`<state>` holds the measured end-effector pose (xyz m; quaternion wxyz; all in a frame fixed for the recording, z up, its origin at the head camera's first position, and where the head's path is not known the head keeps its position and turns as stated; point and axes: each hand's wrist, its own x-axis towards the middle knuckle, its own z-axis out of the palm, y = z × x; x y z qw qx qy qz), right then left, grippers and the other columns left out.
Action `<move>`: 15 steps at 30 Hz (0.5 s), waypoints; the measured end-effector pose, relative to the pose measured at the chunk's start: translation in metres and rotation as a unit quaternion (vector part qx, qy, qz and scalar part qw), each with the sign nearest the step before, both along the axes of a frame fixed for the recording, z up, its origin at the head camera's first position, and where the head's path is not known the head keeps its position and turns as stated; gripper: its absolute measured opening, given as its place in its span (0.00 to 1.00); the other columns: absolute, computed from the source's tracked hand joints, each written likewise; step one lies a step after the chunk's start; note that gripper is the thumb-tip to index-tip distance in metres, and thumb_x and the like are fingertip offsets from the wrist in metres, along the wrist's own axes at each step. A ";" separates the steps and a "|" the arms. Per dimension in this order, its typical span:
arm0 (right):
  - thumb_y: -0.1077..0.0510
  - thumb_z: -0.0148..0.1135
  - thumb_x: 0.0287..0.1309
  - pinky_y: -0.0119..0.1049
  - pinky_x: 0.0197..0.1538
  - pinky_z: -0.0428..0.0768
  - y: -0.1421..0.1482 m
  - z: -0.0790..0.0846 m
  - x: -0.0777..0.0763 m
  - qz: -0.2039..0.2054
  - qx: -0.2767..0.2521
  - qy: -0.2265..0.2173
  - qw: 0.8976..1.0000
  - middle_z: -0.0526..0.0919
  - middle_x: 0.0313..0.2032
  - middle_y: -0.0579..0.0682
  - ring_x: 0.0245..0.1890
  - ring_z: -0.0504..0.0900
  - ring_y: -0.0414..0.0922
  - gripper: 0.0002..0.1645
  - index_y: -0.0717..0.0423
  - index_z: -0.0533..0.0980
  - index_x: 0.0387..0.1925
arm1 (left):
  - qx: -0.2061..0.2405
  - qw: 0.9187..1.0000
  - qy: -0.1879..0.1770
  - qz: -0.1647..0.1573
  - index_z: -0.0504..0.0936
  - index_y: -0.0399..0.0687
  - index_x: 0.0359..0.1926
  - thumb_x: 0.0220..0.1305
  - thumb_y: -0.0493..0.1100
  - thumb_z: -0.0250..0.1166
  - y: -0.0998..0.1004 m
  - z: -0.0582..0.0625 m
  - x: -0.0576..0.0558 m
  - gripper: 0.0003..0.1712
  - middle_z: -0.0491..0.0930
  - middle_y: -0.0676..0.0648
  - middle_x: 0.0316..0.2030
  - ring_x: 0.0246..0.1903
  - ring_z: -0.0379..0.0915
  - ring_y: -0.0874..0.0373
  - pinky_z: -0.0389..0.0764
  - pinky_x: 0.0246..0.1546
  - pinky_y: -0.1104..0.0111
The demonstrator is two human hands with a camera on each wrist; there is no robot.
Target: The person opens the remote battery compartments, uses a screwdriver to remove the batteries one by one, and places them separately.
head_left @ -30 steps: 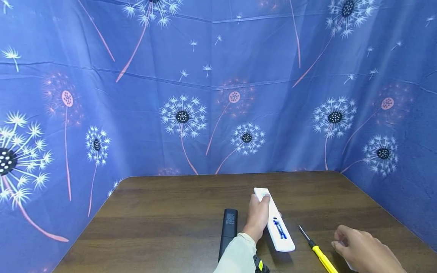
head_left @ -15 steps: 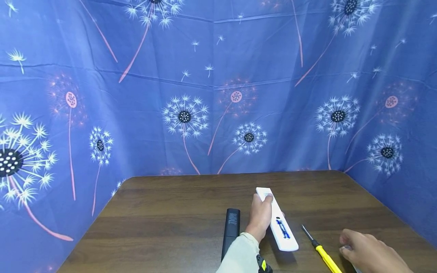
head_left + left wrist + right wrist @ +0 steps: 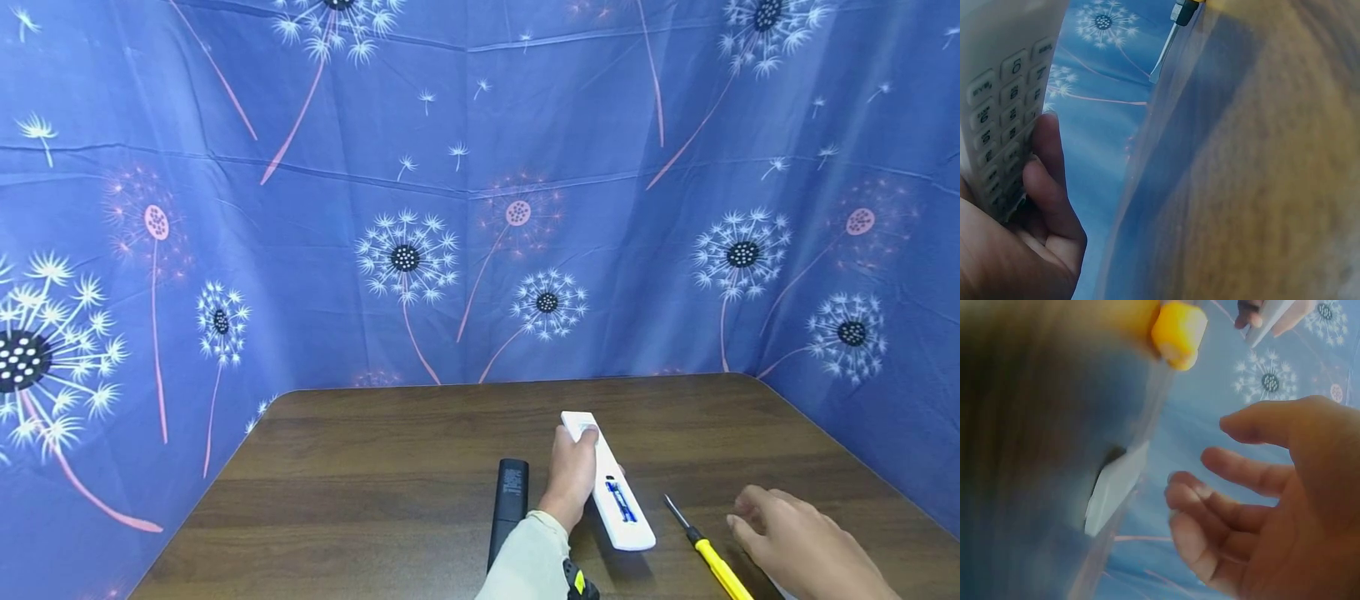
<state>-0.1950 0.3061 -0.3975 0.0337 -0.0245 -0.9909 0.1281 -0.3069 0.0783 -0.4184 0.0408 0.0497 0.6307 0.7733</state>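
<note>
Where the blue dandelion-print cloth [image 3: 465, 200] ends, the brown wood-grain worktop [image 3: 390, 475] begins and fills the near side. Right hand [image 3: 810, 542] hovers over the near right: grip apart, fingers loosely bent, gap between thumb and fingertips per the right wrist view. Left hand [image 3: 567, 475], with pale sleeve [image 3: 525, 560] at the near side, is right of centre: grip clamped on the white remote [image 3: 606, 465], thumb on the upper face, fingers curled round underneath by the keys. White remote is keys-down, lifted clear of the worktop, shadow below, long axis running far left to near right. Black remote [image 3: 510, 498] lies just left of the left hand, near end hidden by the sleeve, print too small to read. Screwdriver [image 3: 708, 556], yellow handle, lies between white remote and right hand, tip toward far left. White plate [image 3: 1116, 490] is just beside the right fingers, mostly hidden in the head view; can't tell if flat or tilted. Smallest: blue batteries [image 3: 621, 502] in the exposed bay toward the white remote's near end, count unclear.
</note>
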 end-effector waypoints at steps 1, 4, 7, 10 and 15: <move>0.49 0.63 0.65 0.52 0.32 0.77 -0.003 0.001 0.000 0.001 0.001 0.015 1.000 0.81 0.35 0.42 0.34 0.80 0.45 0.10 0.51 0.78 0.39 | -0.002 1.000 0.000 -0.001 0.65 0.40 0.57 0.73 0.45 0.54 0.000 0.000 0.000 0.18 0.77 0.42 0.27 0.22 0.83 0.47 0.83 0.29 0.62; 0.49 0.63 0.65 0.50 0.32 0.77 -0.013 0.003 0.000 0.002 -0.006 0.016 1.000 0.81 0.33 0.41 0.32 0.79 0.42 0.08 0.48 0.79 0.39 | -0.006 1.000 -0.007 -0.004 0.65 0.41 0.58 0.73 0.46 0.54 -0.001 0.000 0.001 0.19 0.77 0.42 0.28 0.23 0.83 0.48 0.83 0.30 0.62; 0.48 0.63 0.66 0.49 0.32 0.77 -0.022 0.003 0.000 0.005 -0.019 -0.016 1.000 0.80 0.32 0.39 0.31 0.78 0.40 0.07 0.46 0.79 0.39 | -0.012 1.000 -0.010 -0.009 0.65 0.41 0.59 0.73 0.46 0.54 -0.002 0.000 0.003 0.20 0.77 0.43 0.29 0.23 0.83 0.48 0.83 0.31 0.62; 0.48 0.63 0.66 0.46 0.30 0.76 -0.031 0.001 -0.002 0.010 -0.021 -0.034 0.999 0.79 0.30 0.38 0.29 0.76 0.39 0.07 0.45 0.78 0.39 | -0.013 1.000 -0.012 -0.011 0.65 0.42 0.59 0.74 0.46 0.54 -0.002 0.000 0.004 0.20 0.77 0.43 0.29 0.23 0.82 0.49 0.82 0.31 0.63; 0.47 0.67 0.62 0.44 0.28 0.72 -0.039 -0.003 -0.004 0.029 0.009 -0.023 0.999 0.76 0.28 0.38 0.27 0.74 0.39 0.10 0.43 0.75 0.34 | -0.013 1.000 -0.008 -0.005 0.66 0.44 0.59 0.73 0.47 0.55 -0.002 0.002 0.002 0.19 0.76 0.43 0.30 0.23 0.82 0.51 0.82 0.29 0.62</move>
